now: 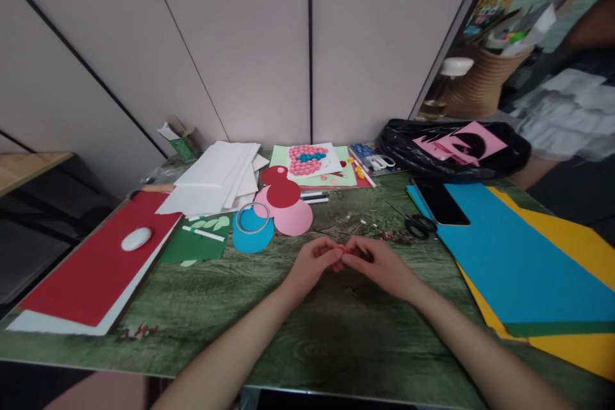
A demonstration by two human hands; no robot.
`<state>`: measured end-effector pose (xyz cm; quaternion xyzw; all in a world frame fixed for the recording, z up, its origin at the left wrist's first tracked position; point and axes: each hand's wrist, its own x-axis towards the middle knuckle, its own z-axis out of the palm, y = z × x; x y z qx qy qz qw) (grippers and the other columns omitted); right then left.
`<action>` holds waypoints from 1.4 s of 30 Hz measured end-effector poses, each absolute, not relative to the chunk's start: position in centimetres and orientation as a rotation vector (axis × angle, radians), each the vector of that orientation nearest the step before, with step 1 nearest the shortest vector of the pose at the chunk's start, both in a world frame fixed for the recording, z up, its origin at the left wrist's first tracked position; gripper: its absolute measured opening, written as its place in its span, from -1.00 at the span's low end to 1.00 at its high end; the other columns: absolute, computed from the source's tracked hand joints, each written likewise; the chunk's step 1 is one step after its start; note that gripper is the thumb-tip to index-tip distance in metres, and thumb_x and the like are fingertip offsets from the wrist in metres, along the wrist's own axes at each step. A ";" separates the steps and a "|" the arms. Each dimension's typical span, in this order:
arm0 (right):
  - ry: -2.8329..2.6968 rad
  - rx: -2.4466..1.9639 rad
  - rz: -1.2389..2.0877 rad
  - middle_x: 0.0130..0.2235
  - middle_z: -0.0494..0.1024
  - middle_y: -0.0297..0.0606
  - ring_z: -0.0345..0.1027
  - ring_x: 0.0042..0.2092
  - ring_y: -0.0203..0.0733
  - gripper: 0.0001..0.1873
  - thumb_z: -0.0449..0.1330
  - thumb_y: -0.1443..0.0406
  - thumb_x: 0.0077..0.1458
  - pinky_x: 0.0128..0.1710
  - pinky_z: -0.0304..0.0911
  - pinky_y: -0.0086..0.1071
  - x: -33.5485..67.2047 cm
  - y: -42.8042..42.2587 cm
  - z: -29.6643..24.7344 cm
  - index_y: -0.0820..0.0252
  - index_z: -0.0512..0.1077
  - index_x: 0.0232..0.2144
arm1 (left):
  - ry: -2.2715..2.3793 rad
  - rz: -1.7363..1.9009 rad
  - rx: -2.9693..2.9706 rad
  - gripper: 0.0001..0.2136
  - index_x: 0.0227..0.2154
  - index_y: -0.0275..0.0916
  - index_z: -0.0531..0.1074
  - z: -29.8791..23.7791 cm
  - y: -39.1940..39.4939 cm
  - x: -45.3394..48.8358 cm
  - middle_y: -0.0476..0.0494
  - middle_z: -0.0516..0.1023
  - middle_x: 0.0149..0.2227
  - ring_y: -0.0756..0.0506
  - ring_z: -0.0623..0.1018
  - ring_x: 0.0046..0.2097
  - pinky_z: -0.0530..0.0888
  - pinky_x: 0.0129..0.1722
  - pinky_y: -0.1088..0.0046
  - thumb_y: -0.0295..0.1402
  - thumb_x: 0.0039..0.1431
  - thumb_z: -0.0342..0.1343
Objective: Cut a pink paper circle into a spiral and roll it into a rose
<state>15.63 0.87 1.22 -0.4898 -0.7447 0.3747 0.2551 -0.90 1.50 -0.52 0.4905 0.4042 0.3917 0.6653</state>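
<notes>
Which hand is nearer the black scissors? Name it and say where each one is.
Right. The right hand is left of the black scissors and closer to the table's near edge; the left hand is farther left, beyond the right hand.

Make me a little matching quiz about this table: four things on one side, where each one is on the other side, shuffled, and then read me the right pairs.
Things
1. Small pinkish-red piece
2. Phone
3. Scissors
4. White oval object

Places
A. On the red sheet
B. On the green tabletop, beside the phone
C. Between the fingers of the left hand and the right hand
D. On the large blue sheet

Right pairs: 1-C, 2-D, 3-B, 4-A
</notes>
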 end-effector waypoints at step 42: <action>-1.717 -1.193 1.495 -0.63 0.22 -0.47 0.03 -0.62 -0.42 -0.74 0.07 0.16 0.05 -0.59 -0.08 -0.47 15.7 1.1 1.7 0.22 0.29 -0.55 | 0.800 0.814 1.177 -0.80 -0.49 -0.34 0.38 -0.3 0.9 -0.9 -0.05 0.43 -0.55 0.01 0.40 -0.47 0.31 -0.38 0.49 -0.27 0.03 0.06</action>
